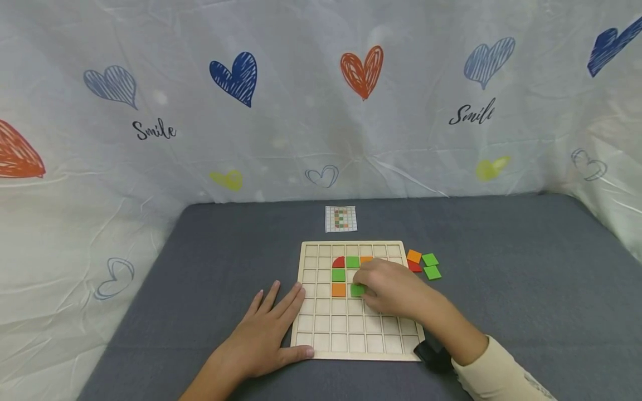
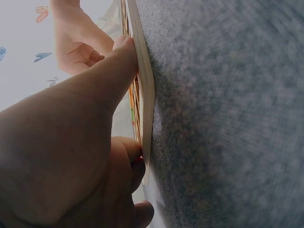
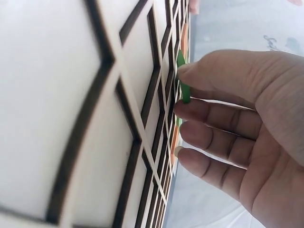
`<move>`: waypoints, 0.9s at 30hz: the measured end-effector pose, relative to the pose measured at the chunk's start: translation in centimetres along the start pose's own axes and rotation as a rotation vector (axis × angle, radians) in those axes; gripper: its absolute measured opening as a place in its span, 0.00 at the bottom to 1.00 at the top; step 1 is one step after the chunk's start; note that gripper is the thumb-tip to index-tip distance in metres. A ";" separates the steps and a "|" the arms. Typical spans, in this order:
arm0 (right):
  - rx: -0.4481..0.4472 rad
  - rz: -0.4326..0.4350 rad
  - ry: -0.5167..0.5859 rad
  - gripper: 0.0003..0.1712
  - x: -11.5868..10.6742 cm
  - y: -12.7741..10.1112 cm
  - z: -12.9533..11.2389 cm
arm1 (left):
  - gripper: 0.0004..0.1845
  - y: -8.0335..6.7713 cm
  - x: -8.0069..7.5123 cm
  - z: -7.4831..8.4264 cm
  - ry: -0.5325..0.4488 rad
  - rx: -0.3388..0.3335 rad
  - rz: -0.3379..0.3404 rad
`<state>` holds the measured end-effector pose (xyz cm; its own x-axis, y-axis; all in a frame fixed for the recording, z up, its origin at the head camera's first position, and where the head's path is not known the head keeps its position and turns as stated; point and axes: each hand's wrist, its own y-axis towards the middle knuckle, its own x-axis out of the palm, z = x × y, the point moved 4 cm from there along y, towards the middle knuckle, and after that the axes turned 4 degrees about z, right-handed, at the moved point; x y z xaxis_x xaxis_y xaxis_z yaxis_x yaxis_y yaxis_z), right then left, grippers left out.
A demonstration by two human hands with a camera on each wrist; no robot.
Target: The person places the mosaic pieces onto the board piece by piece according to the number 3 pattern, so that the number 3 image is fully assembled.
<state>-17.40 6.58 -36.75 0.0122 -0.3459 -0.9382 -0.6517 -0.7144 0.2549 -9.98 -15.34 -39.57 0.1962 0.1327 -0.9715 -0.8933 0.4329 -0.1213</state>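
While the left hand lies flat, fingers spread, right-hand fingers pinch 1 green tile on the grid board.

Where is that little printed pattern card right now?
In the head view the pattern card lies flat on the grey table, just beyond the far edge of the wooden grid board, near its middle.

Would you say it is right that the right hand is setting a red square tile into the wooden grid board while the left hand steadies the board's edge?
Not quite: the tile at the right hand is green, not red, as the head view shows. The left hand does steady the wooden grid board.
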 end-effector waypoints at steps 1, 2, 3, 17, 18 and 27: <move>-0.006 0.005 -0.004 0.09 0.0 0.0 -0.1 | 0.52 0.0 0.0 0.0 0.003 0.000 -0.001; -0.009 0.008 -0.006 0.09 0.0 0.1 -0.2 | 0.52 0.0 0.0 0.0 0.006 0.001 -0.001; -0.012 0.007 -0.012 0.09 0.0 0.1 -0.3 | 0.52 0.0 0.0 0.0 0.007 0.002 0.000; -0.048 -0.014 -0.032 0.13 0.4 0.4 -0.8 | 0.52 0.0 -0.2 0.1 -0.007 0.006 0.016; -0.051 -0.017 -0.026 0.13 0.4 0.3 -0.9 | 0.52 0.0 -0.2 0.1 -0.009 0.006 0.014; -0.046 -0.029 0.031 0.12 0.3 0.2 -0.7 | 0.52 -0.1 -0.1 0.1 -0.001 0.000 0.006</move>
<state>-17.02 5.92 -36.79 0.0543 -0.3433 -0.9377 -0.6149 -0.7513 0.2394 -9.90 -15.33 -39.50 0.1917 0.1363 -0.9720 -0.8945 0.4318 -0.1159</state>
